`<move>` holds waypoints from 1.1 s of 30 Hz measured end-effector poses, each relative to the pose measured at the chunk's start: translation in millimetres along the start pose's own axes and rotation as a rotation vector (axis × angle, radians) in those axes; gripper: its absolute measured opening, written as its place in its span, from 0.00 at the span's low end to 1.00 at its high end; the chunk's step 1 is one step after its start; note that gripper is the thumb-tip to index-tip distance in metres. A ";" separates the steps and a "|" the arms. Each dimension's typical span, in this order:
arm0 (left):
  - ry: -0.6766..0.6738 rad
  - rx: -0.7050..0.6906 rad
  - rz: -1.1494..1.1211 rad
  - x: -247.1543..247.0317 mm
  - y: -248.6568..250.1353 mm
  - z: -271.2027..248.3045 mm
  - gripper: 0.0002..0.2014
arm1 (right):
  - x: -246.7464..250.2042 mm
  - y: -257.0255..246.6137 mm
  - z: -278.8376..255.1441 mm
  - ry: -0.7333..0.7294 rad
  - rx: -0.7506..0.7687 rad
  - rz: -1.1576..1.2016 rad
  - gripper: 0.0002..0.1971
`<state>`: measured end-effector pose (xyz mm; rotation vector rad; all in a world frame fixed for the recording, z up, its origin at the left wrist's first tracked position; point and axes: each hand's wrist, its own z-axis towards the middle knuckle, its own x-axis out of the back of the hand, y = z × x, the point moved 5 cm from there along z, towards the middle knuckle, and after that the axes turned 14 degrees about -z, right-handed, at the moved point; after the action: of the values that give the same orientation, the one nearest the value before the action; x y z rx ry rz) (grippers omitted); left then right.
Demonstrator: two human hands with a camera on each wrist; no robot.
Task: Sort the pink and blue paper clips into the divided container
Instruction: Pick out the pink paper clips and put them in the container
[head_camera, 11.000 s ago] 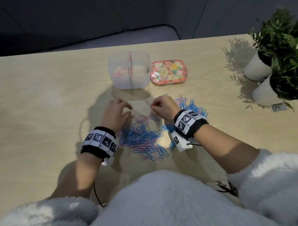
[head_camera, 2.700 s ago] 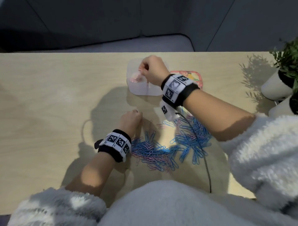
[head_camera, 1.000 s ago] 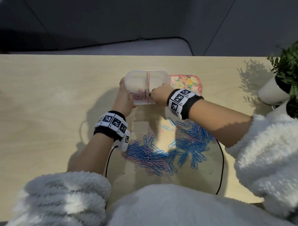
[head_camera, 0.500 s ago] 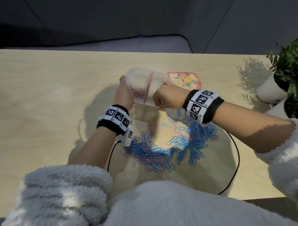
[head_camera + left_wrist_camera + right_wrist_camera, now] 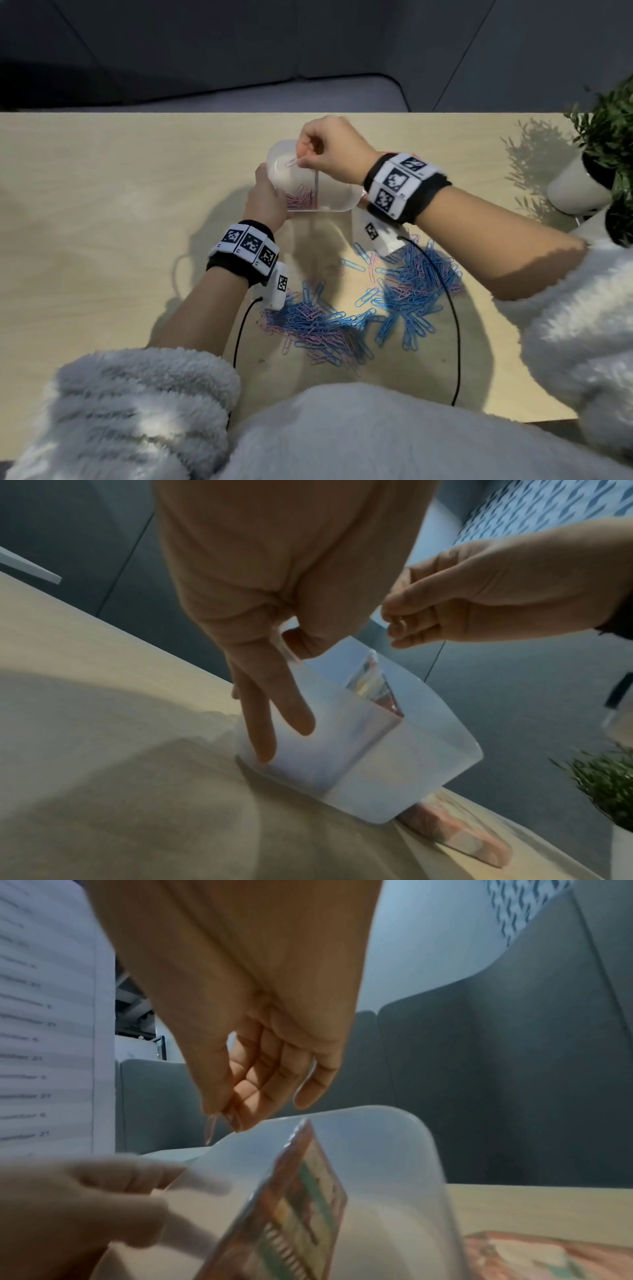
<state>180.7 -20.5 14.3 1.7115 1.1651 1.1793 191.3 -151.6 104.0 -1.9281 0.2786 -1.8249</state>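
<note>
A translucent divided container [image 5: 337, 197] is tilted, with pink clips [image 5: 301, 202] heaped in its left compartment. My left hand [image 5: 269, 202] grips its left wall, thumb over the rim and fingers [image 5: 270, 723] flat on the outside. Above the left compartment, my right hand [image 5: 303, 161] pinches one pink paper clip [image 5: 290, 162]. In the right wrist view that clip [image 5: 209, 1130] hangs from the fingertips [image 5: 236, 1118] over the rim, beside the patterned divider [image 5: 294, 1191]. A mixed pile of blue and pink clips [image 5: 359, 311] lies on the table in front of me.
A floral tin lid [image 5: 462, 834] lies just right of the container. Two potted plants in white pots [image 5: 582, 181] stand at the table's right edge. Wrist-camera cables [image 5: 455, 325] trail over the pile. The table's far edge [image 5: 205, 113] is close behind the container.
My right hand has let go of the container's right side and risen over the left compartment, now pinching a pink clip. My left hand still holds the tilted container.
</note>
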 end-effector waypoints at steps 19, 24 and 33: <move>-0.016 0.041 0.084 31.5 -0.1 19.0 0.23 | -94.0 38.6 -107.7 -0.351 -0.030 -0.195 0.20; -0.432 0.028 0.559 37.5 -47.1 -33.0 0.11 | -116.5 21.1 -111.0 -0.392 0.113 -0.274 0.17; -0.327 -0.190 0.611 12.9 -65.6 -76.5 0.05 | -132.7 12.9 -121.9 -0.387 0.200 -0.316 0.10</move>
<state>92.8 18.1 -18.8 2.0768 0.3209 1.2386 61.2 -126.2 -18.8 -2.2147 -0.3399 -1.5370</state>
